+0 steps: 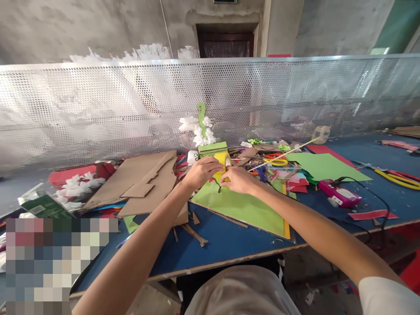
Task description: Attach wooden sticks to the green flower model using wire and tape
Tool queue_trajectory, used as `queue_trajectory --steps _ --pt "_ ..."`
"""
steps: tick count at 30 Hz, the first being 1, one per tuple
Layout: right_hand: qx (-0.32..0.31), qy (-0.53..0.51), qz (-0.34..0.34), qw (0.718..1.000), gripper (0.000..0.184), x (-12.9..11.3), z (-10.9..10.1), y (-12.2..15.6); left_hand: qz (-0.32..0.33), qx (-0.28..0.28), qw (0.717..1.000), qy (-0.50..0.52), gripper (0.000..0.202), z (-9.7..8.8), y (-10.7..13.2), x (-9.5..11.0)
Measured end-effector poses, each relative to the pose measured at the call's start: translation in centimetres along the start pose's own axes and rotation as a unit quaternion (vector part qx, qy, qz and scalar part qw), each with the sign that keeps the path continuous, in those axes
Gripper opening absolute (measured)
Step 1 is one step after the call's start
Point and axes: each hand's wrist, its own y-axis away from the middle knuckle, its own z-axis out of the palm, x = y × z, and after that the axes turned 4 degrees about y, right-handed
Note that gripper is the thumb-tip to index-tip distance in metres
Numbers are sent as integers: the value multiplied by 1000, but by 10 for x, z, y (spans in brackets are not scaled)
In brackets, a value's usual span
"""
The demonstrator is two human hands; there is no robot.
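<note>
My left hand (202,171) is closed, its fingertips pressing the left side of a yellow roll-shaped piece (222,158) with a pale inner face. On the other side, my right hand (236,180) has its fingers bent against the same yellow piece. A short dark cord (219,188) hangs below, between the hands. Beneath them lies a light green sheet (239,205) with a yellow strip along its right edge. Just behind stands a green box (212,149), with white tufts (200,138) and a curled green shape (201,114) rising above it.
Cardboard sheets (141,175) lie to the left. A thin stick (284,154) slants toward a clear jar (320,134). On the right are a purple glue gun (341,192) with a black cord, green paper (328,166) and yellow-handled scissors (397,178). A perforated metal screen (114,109) runs behind.
</note>
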Motion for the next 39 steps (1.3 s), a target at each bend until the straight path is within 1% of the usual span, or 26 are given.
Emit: queue_trajectory --steps 3,6,10,15,17,19,21,24,26,28,30,32,35,37,39 --pt "1 22 -19 1000 15 -2 -1 1 13 -28 999 15 27 -9 -5 -1" --pt "-3 33 -38 999 16 -2 0 2 4 -43 999 18 30 -13 -8 -1" --pt "-17 38 -35 998 17 -3 0 2 -1 -72 997 -15 26 -11 -10 0" --pt "-7 29 -25 999 16 -3 1 0 32 -121 989 -82 19 -7 -10 -4" --pt "-1 24 -15 1000 16 -2 2 -1 56 -132 986 -83 20 -7 -10 -7" --pt "2 17 -14 1000 15 0 3 -3 60 -137 987 -64 21 -10 -10 -8" --pt "8 11 -19 1000 15 3 5 -5 30 -126 991 -35 19 -14 -10 -7" --pt "12 0 -17 1000 15 6 5 -5 -35 -87 995 15 12 -20 -7 -5" --pt "12 -4 -18 1000 14 6 5 -5 -60 -69 995 32 18 -22 -5 -4" --pt "12 -4 -26 1000 13 5 4 -4 -63 -62 996 31 26 -21 -3 -5" --pt "13 -5 -30 999 12 4 4 -4 -51 -43 997 32 23 -17 0 -7" --pt "12 -7 -26 1000 12 3 3 -4 -34 -7 998 47 17 -11 2 -10" --pt "11 -6 -17 1000 13 3 2 -3 -33 33 997 66 20 -5 2 -10" --pt "10 -5 -21 1000 13 3 2 -3 -44 29 997 63 22 -3 1 -9" --pt "9 -5 -27 1000 13 3 2 -2 -46 11 998 45 23 -4 -1 -7"
